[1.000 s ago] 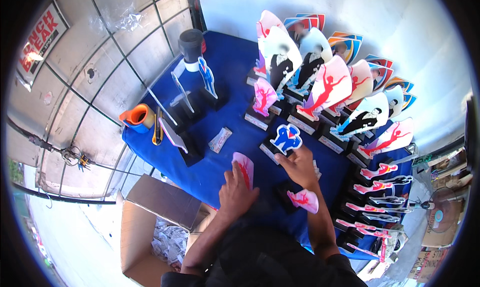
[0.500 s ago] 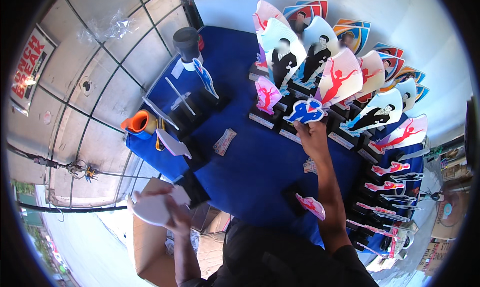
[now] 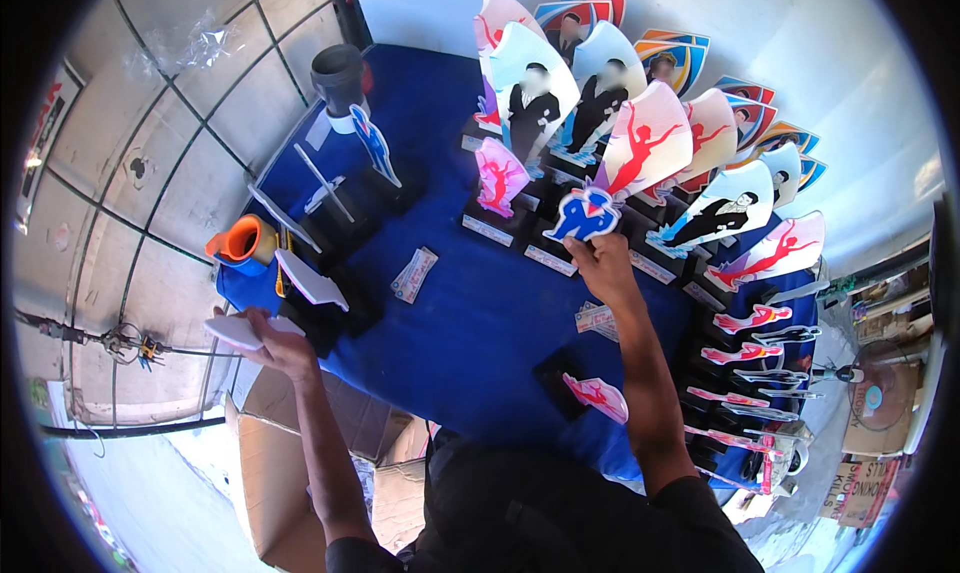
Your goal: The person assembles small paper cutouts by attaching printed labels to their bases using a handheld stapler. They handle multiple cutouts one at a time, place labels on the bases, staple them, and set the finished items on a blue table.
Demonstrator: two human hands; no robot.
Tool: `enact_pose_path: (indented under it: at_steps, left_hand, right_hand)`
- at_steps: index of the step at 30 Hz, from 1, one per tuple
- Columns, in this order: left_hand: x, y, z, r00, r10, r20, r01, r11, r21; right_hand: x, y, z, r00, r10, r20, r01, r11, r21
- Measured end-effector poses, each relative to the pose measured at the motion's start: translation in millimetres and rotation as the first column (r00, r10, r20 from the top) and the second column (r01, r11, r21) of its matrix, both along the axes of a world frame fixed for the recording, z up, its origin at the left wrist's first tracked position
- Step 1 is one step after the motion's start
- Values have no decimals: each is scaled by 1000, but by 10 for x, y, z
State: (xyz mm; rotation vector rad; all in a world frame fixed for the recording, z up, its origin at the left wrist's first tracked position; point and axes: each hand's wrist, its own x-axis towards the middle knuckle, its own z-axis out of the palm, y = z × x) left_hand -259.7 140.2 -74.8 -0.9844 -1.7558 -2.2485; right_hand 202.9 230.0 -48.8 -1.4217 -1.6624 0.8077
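Note:
My left hand (image 3: pixel 279 346) grips a white flat plaque (image 3: pixel 238 331), seen at a low angle, out by the table's left edge. Its printed side does not show. My right hand (image 3: pixel 606 269) is closed at the lower part of a small blue-and-white cutout trophy (image 3: pixel 586 213), which stands at the front of the crowded trophies. Just behind that is a trophy with a red dancer figure (image 3: pixel 645 138). A pink trophy (image 3: pixel 502 177) on a black base stands to its left. Near my right forearm, another pink trophy (image 3: pixel 597 397) leans out from its black base.
A blue-covered table (image 3: pixel 450 323) holds everything. At left stand an orange-and-blue cup-like holder (image 3: pixel 243 241), a dark-topped container (image 3: pixel 338 78) and several trophies on black bases. Printed strips (image 3: pixel 413 275) lie mid-table. An open cardboard box (image 3: pixel 265 483) sits below the left edge.
My left hand has moved up and left with the white plaque, which is now tilted flatter. My right hand stays at the blue-and-white trophy. The whole view has shifted slightly.

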Motion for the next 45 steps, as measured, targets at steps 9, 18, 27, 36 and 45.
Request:
enact_pose_path:
  at_steps: [9, 18, 27, 36, 45]
  left_hand:
    - [167, 89, 39, 974, -97, -207, 65, 986, -153]
    - [869, -491, 51, 795, -74, -602, -20, 989, -147]
    - [1299, -437, 225, 800, -459, -386, 252, 842, -478]
    - [1472, 88, -42, 634, -643, -429, 12, 563, -826]
    - [1478, 267, 179, 577, -731, -365, -73, 398, -914]
  right_hand:
    - [42, -477, 22, 963, -212, -170, 241, 955, 174]
    - [134, -1893, -135, 997, -32, -68, 52, 946, 320]
    - [-65, -1958, -325, 978, 198, -70, -142, 868, 475]
    - [-389, -2061, -106, 1000, 15, 22, -23, 913, 408]
    - [-702, -1307, 112, 731, 101, -675, -302, 935, -188]
